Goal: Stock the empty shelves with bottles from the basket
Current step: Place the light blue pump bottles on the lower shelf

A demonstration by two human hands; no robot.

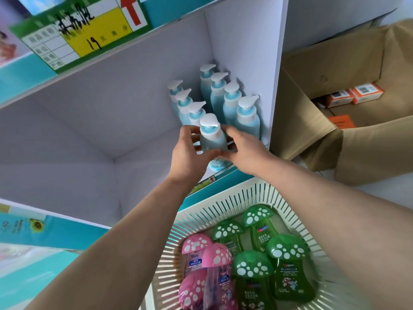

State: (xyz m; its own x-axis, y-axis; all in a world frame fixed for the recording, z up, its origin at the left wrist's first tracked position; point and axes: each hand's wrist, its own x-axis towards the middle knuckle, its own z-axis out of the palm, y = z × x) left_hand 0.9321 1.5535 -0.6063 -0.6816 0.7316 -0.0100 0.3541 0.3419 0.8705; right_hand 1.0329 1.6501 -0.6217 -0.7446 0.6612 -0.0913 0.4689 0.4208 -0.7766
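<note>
Bottle (211, 139) is standing at the shelf (89, 130) front edge, 12 o'clock from the basket (257, 193). Left hand (190, 153) and right hand (243, 151) are curling round its sides. Risk: pushing in could be toppling the row (232, 101) at 1 o'clock.

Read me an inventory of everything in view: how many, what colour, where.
shelf unit: one, white with teal edges, ahead
shelved pump bottles: seven, pale blue with white pumps, two rows by the shelf's right wall
held pump bottle: one, pale blue, front of the left row
green bottles: four, spotted mushroom caps, in the basket
pink bottles: three visible, spotted caps, basket's left side
basket: one, white, slatted, below the shelf
price sign: one, green and yellow, red arrow, upper shelf edge
cardboard box: one, brown, open, right
small cartons: several, orange and white, inside the box
left hand: grips the held bottle
right hand: grips the same bottle
</note>
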